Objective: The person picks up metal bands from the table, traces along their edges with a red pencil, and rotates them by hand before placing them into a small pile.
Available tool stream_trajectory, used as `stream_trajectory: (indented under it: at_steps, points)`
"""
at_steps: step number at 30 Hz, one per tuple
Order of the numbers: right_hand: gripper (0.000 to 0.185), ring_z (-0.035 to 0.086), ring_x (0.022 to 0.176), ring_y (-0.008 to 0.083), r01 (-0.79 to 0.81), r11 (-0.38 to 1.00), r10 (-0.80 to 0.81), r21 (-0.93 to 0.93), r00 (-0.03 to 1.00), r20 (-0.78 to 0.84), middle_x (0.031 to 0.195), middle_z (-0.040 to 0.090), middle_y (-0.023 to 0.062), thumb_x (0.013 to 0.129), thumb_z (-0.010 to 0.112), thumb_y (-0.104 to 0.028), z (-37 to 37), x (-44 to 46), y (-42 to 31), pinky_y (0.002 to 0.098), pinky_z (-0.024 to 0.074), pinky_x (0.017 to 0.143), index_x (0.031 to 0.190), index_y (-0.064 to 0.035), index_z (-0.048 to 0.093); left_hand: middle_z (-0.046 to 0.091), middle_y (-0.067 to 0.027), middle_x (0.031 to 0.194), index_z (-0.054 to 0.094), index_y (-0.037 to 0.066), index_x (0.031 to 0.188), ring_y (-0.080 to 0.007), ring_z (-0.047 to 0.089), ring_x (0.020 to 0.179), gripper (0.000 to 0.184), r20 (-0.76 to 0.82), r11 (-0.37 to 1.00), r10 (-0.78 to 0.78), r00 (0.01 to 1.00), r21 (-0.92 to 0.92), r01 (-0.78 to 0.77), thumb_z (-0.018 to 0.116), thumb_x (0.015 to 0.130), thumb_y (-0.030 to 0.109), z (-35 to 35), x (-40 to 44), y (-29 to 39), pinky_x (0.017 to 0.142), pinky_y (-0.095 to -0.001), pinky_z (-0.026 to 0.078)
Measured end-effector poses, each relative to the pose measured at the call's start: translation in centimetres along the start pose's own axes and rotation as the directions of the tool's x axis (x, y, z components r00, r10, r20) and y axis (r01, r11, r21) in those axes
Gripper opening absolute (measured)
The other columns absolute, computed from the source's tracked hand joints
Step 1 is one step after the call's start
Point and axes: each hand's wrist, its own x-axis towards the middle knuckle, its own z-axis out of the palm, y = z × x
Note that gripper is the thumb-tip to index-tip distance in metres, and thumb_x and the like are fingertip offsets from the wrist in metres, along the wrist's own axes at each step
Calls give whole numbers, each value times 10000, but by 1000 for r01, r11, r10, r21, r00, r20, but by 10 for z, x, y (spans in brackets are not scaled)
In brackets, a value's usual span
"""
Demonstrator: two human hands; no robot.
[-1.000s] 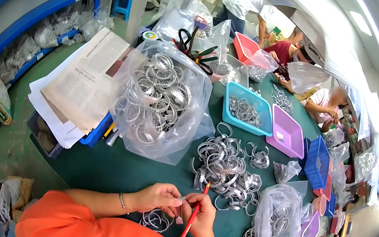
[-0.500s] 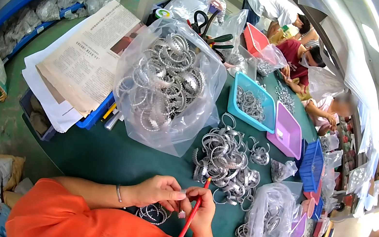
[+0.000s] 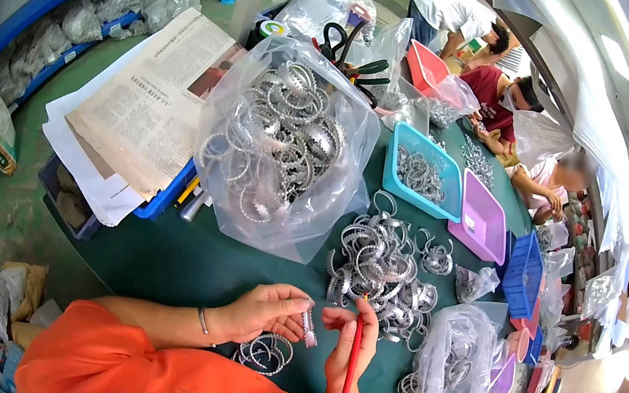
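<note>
My left hand [image 3: 264, 317] pinches a silver bangle-like ring [image 3: 308, 329] with a notched edge, seen nearly edge-on between thumb and fingers. A slim red pencil [image 3: 352, 365] is gripped upright in my right hand [image 3: 351, 340], a little to the right of the ring and apart from it. Several thin silver rings [image 3: 264, 354] lie on the table beneath my left hand. Beyond my right hand is a heap of notched silver rings [image 3: 377, 259]. More such rings fill an open clear plastic bag [image 3: 250, 195] farther back.
Newspaper sheets [image 3: 145, 102] overlap a blue bin at left. Pliers [image 3: 362, 69] lie behind the large bag. A turquoise tray [image 3: 419, 204], a purple tray [image 3: 483, 213] and another bag of rings [image 3: 453, 356] stand at right. Other people sit along the table's far side.
My hands have moved apart. The ring now shows clearly in my left hand, and the pencil has shifted right and turned more upright in my right hand.
</note>
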Motion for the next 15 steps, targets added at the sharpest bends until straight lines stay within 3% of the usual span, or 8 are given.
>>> stream_trajectory:
  at_steps: [4,8,11,13,15]
  points:
    - [398,556,751,176,14,999,-12,30,998,-65,873,594,132,919,418,-262,0,-2,2,284,450,678,1183,35,402,599,-146,921,453,-3,1121,-255,629,829,301,-1,1000,-17,1000,20,17,444,912,213,-2,0,-1,705,-298,520]
    - [414,532,740,159,99,990,-103,-105,994,-39,873,572,102,912,430,-300,-6,1,6,272,438,658,1113,58,489,602,-138,929,456,-3,1116,-250,629,829,304,3,1000,-4,1000,9,4,442,913,223,-3,0,-1,703,-295,519]
    - [388,527,741,155,77,992,-80,-104,996,-25,883,571,98,909,440,-274,-6,0,7,272,432,669,1116,52,476,605,-139,930,460,-3,1112,-250,630,824,306,3,1000,-2,1000,9,2,438,915,230,-3,1,-1,699,-294,518]
    - [312,539,821,166,18,998,-14,57,998,-56,929,565,111,905,447,-178,-2,-2,5,279,436,767,1120,49,463,607,-141,927,462,-3,1110,-250,631,819,306,1,1000,-12,1000,12,12,435,916,232,-2,1,-1,696,-294,518]
    - [300,538,847,164,39,995,-33,87,998,-60,936,568,112,904,449,-152,-2,-3,4,283,429,790,1131,43,427,611,-151,913,464,-5,1106,-251,630,819,311,-21,1000,8,1000,1,-8,421,920,239,-3,2,0,690,-299,518]
